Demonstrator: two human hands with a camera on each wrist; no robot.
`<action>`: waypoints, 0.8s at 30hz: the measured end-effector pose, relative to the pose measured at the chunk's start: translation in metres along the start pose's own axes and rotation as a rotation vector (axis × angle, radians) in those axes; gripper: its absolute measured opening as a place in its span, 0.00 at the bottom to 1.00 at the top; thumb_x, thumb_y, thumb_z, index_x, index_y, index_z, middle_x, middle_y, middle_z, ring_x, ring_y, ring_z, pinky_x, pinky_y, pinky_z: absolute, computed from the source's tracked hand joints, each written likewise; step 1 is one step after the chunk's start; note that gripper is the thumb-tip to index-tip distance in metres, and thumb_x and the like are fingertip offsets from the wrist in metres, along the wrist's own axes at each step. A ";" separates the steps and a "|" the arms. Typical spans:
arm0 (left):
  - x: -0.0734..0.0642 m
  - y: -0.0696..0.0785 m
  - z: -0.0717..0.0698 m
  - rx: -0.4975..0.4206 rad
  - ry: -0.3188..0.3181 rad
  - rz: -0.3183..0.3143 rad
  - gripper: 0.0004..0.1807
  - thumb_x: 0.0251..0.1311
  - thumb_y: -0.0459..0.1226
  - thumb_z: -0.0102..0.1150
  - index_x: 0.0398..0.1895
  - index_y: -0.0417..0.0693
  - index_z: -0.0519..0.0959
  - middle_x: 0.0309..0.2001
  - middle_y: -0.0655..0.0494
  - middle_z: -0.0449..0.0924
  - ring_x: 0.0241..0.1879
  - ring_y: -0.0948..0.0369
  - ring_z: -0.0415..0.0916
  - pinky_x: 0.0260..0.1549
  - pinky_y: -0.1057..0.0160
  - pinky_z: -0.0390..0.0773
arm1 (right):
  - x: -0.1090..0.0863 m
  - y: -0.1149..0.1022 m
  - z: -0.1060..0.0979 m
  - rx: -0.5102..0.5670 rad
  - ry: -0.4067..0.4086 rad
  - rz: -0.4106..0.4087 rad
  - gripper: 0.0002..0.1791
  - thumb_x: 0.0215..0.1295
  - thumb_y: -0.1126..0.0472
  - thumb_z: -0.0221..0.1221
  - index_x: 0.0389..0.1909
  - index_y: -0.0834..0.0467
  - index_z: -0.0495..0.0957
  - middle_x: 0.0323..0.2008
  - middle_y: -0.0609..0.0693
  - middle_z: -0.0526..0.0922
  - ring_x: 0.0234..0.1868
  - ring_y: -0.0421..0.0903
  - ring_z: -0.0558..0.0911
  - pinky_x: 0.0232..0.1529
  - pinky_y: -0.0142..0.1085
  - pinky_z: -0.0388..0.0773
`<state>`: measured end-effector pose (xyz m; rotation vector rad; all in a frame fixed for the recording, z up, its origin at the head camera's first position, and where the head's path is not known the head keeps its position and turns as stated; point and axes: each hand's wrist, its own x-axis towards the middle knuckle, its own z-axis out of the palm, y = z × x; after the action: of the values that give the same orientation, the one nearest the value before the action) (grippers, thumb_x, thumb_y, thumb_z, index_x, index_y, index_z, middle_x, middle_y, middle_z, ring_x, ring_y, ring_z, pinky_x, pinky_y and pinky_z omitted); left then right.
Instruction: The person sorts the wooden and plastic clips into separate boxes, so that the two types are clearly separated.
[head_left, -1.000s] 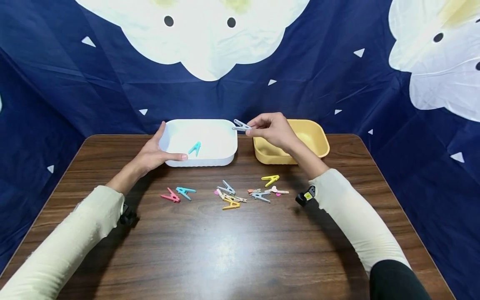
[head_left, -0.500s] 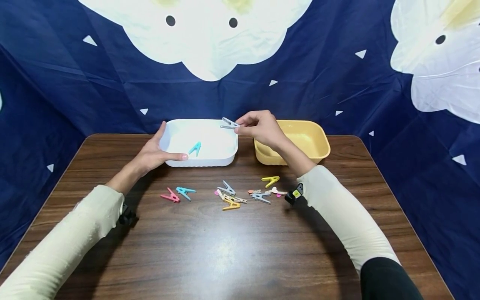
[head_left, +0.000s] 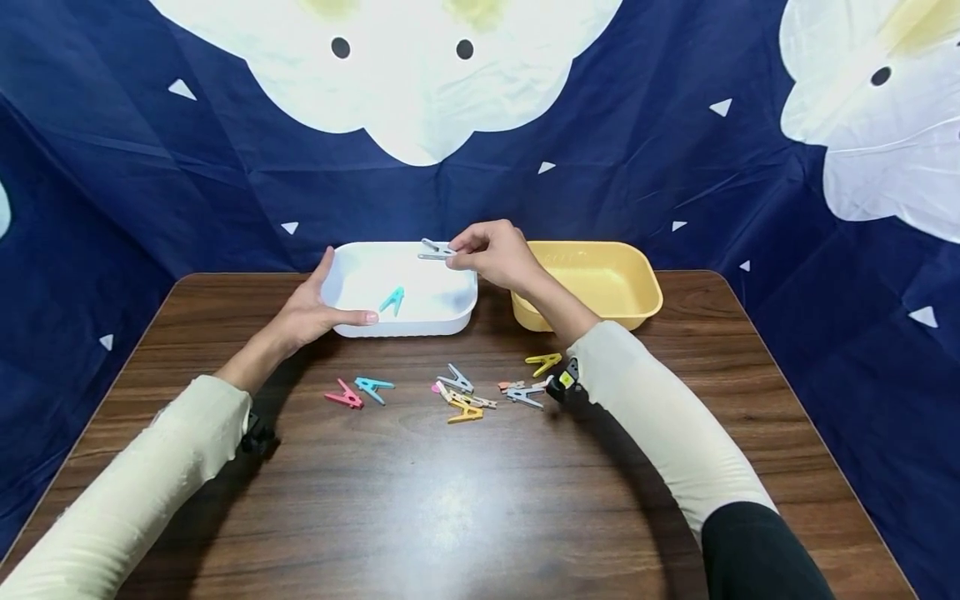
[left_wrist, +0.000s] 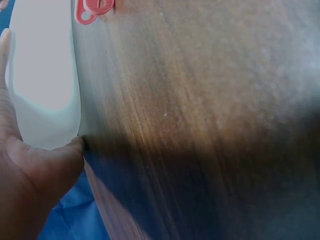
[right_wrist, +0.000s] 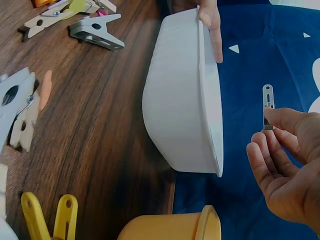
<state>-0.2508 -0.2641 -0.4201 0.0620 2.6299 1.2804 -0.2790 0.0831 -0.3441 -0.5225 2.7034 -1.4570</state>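
Observation:
My right hand (head_left: 498, 254) pinches a grey clothespin (head_left: 434, 250) between thumb and fingers, over the back right part of a white plastic basin (head_left: 405, 327). In the right wrist view this clothespin (right_wrist: 268, 95) stands out from the fingertips, apart from the basin's rim. My left hand (head_left: 307, 307) grips the basin's left end, its thumb along the front rim and a finger up by the back left corner. Inside the basin lies one turquoise clothespin (head_left: 392, 301).
A yellow basin (head_left: 649, 292) stands right of the white one. In front lie red (head_left: 345, 394), blue (head_left: 372, 388), grey (head_left: 456, 379), orange (head_left: 466, 412) and yellow (head_left: 543, 362) clothespins, plus small wooden ones (head_left: 483, 402). A dark blue patterned cloth (head_left: 247, 192) hangs behind the table.
My right hand has carried the grey clothespin leftward, from the gap between the basins to over the white basin. The left hand has stayed on the basin's end.

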 end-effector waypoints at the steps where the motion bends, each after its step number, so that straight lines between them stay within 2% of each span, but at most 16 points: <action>1: 0.000 0.000 0.000 0.000 0.000 0.002 0.85 0.56 0.55 0.89 0.92 0.72 0.21 0.94 0.51 0.24 0.94 0.44 0.27 0.91 0.33 0.40 | 0.001 0.000 0.001 -0.003 0.001 -0.001 0.09 0.70 0.60 0.78 0.48 0.56 0.95 0.39 0.51 0.93 0.42 0.44 0.84 0.40 0.32 0.78; 6: 0.001 -0.002 0.001 0.001 0.001 0.005 0.85 0.57 0.54 0.89 0.91 0.72 0.20 0.94 0.51 0.24 0.94 0.44 0.26 0.91 0.32 0.39 | 0.010 -0.001 0.005 -0.007 0.004 0.006 0.08 0.70 0.59 0.78 0.47 0.55 0.95 0.39 0.50 0.93 0.44 0.45 0.85 0.45 0.33 0.79; 14: 0.004 -0.001 0.002 0.012 0.003 0.000 0.85 0.56 0.55 0.89 0.91 0.71 0.20 0.94 0.50 0.24 0.94 0.43 0.27 0.91 0.31 0.39 | 0.024 0.000 0.006 0.012 0.014 0.056 0.08 0.70 0.61 0.78 0.46 0.58 0.95 0.38 0.51 0.91 0.43 0.46 0.84 0.42 0.34 0.78; 24: 0.003 -0.001 0.002 0.004 0.004 0.010 0.85 0.57 0.54 0.89 0.91 0.72 0.20 0.94 0.50 0.24 0.94 0.43 0.26 0.91 0.32 0.39 | 0.036 0.003 0.013 -0.062 -0.004 0.090 0.10 0.69 0.60 0.79 0.48 0.57 0.95 0.40 0.50 0.90 0.45 0.45 0.83 0.43 0.32 0.78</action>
<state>-0.2537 -0.2630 -0.4229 0.0740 2.6388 1.2796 -0.3117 0.0632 -0.3487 -0.4003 2.7383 -1.3531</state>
